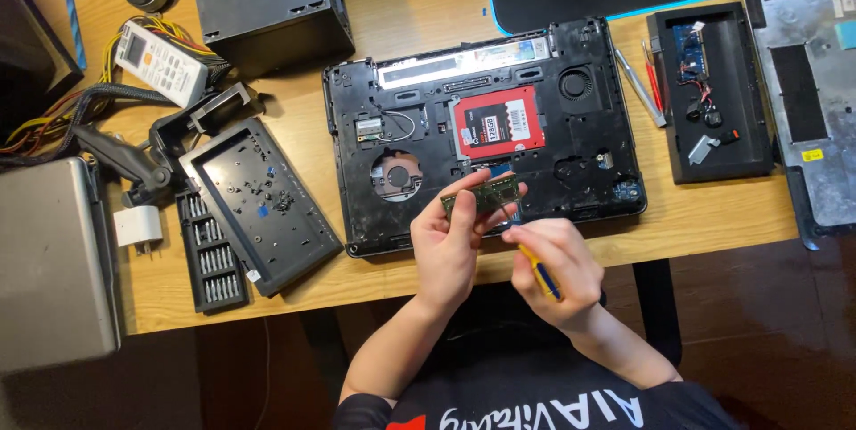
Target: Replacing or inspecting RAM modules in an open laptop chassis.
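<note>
My left hand (448,238) holds a small green memory module (482,194) by its edges, lifted just above the front edge of an opened black laptop base (571,136). My right hand (553,268) is closed around a yellow and blue tool (540,274), its fingertips next to the module's lower right end. The laptop lies underside up on the wooden desk (713,216), showing a red-labelled drive (497,122), a round fan opening (397,172) and a small wireless card (368,126).
A black cover panel with loose screws (259,203) and a screwdriver bit case (209,252) lie left of the laptop. A black tray with small parts (713,91), tweezers (637,82), a grey laptop lid (807,82), a remote control (160,60) and a black box (267,2) surround it.
</note>
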